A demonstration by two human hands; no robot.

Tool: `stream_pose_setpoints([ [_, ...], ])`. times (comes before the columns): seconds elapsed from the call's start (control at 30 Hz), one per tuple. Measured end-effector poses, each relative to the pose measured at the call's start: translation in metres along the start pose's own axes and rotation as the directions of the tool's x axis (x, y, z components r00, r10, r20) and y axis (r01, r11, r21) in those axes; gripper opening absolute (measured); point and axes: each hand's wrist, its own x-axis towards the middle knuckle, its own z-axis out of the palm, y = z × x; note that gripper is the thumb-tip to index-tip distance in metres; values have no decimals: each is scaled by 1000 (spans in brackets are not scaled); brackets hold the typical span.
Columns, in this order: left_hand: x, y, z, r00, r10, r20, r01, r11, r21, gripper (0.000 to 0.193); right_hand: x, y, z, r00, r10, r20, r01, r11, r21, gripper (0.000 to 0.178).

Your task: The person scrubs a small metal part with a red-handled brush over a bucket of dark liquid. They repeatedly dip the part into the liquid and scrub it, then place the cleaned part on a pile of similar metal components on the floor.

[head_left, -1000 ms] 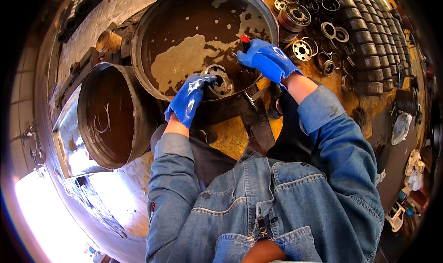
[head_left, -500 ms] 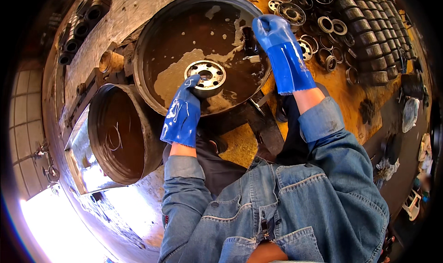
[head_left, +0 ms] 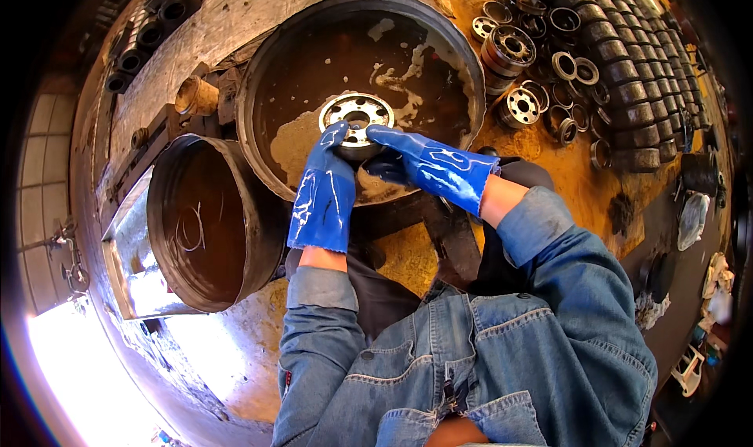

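Over the large round basin (head_left: pixel 249 125) of brown water, I hold a round metal wheel (head_left: pixel 375 107) with a ring of holes and a wider centre hole. My left hand (head_left: pixel 328 157), in a wet blue rubber glove, is closed on the wheel's lower left edge, thumb on the pale face. My right hand (head_left: pixel 412 155), gloved alike, grips its lower right edge with the thumb on top; the other fingers reach below and are partly hidden. The wheel's dark side wall shows between the two hands. Patches of pale foam float on the water behind it.
Left of the basin stands a metal drum (head_left: pixel 249 204) with brown liquid and a thin wire loop inside. Several metal rings and wheels (head_left: pixel 522 107) lie to the right, beside rows of dark cylinders (head_left: pixel 620 74). A rusty cup-shaped piece (head_left: pixel 196 96) sits at the basin's left.
My right hand has come from the basin's far right rim down to the wheel and taken hold of its right side. The left hand keeps its grip; the whole view has shifted slightly.
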Motion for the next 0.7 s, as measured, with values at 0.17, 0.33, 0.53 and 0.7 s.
stream_pose_setpoints([
  [0.17,13,-8,-15,997,0,72,-3,999,45,50,5,6,3,984,-174,47,168,979,111,67],
  [0.33,6,-13,8,999,28,34,-31,997,75,49,-31,-8,-2,937,-328,121,305,936,173,59],
  [0.53,24,-5,-9,996,91,19,-90,890,446,59,-36,-2,-22,579,-773,257,765,407,-499,34],
  [0.7,12,-8,-1,978,206,22,-192,865,463,56,-40,-1,-41,493,-838,234,706,228,-670,45],
])
